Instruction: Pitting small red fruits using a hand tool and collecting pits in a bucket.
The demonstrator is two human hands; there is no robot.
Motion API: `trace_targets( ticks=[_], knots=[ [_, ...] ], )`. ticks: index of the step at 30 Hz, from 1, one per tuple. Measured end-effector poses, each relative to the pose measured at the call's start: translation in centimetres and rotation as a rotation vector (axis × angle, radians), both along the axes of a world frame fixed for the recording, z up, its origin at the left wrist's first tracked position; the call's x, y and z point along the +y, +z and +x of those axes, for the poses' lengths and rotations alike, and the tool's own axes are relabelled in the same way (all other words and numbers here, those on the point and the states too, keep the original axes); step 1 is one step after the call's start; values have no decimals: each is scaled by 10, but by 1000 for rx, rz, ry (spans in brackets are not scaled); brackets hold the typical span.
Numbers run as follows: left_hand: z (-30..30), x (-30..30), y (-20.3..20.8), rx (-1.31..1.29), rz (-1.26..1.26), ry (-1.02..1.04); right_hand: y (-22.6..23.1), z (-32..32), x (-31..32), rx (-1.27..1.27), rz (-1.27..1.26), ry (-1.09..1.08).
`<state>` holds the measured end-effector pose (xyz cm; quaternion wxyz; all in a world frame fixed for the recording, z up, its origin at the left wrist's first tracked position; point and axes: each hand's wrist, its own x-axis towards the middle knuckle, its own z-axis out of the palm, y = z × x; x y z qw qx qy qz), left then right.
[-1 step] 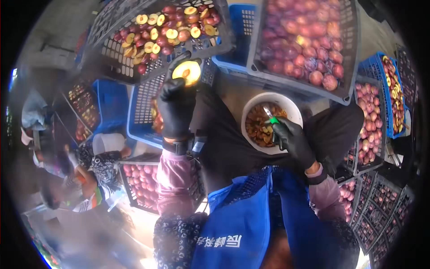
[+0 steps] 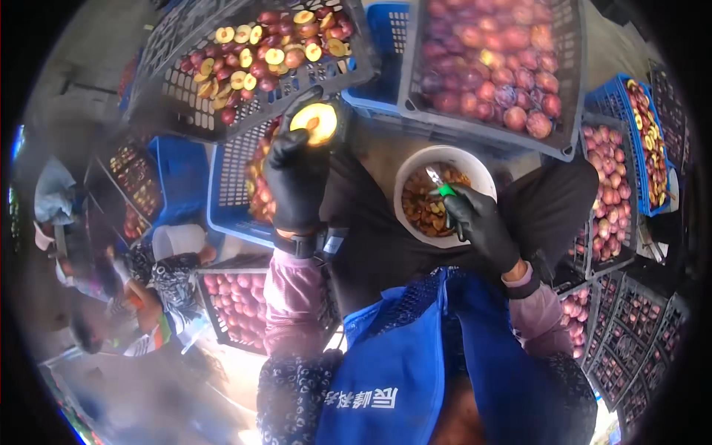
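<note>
One in each hand: gripping a plum half [image 2: 313,124] in the left hand [image 2: 297,178] and a green-handled tool [image 2: 446,190] in the right hand [image 2: 483,226]. Gloved in black on both, with a dark watch [image 2: 304,246] at the left wrist. Pinching the plum half between left thumb and fingers, held up near the lower edge of a black crate [image 2: 174,100], with yellow cut face turned toward the camera and brownish centre showing. Wrapping the right hand round the tool's handle, pointing its metal tip over a white tub [image 2: 482,176] with brownish scraps [image 2: 419,211] inside. Impossible to tell whether touching the tub's rim. Sitting with knees apart on either side of the tub, in dark trousers [image 2: 552,194] and a blue vest [image 2: 393,334].

Inside the black crate, plums [image 2: 274,55], many cut to show yellow flesh. Beyond the tub, a dark crate [image 2: 567,104] full of whole plums [image 2: 482,70]. Between these two crates, part of a blue bin [image 2: 386,31]. Just beside the left hand, a blue basket [image 2: 228,189] with more plums. At far left, blurred, another person [image 2: 144,304] near a white bucket [image 2: 178,239].
</note>
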<state>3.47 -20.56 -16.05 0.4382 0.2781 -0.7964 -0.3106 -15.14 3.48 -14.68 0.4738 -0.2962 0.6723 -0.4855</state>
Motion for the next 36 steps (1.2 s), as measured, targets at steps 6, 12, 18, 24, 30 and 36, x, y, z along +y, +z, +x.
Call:
trace_targets(
  ticks=[6,12,18,24,30,36],
  knots=[
    [-63,90,22,-138,-112,116,26,18,1,499,-390,-129],
    [-93,122,1,539,922,4,17,16,20,788,-344,-116],
    [-93,137,2,409,865,-102,12,22,24,941,-265,-71],
    [-93,139,7,323,743,-161,1,28,23,1030,-294,-88],
    [-96,139,10,278,789,-213,-1,23,29,977,-257,6],
    [-100,137,-1,234,779,-310,-14,21,30,699,-304,-8]
  ],
)
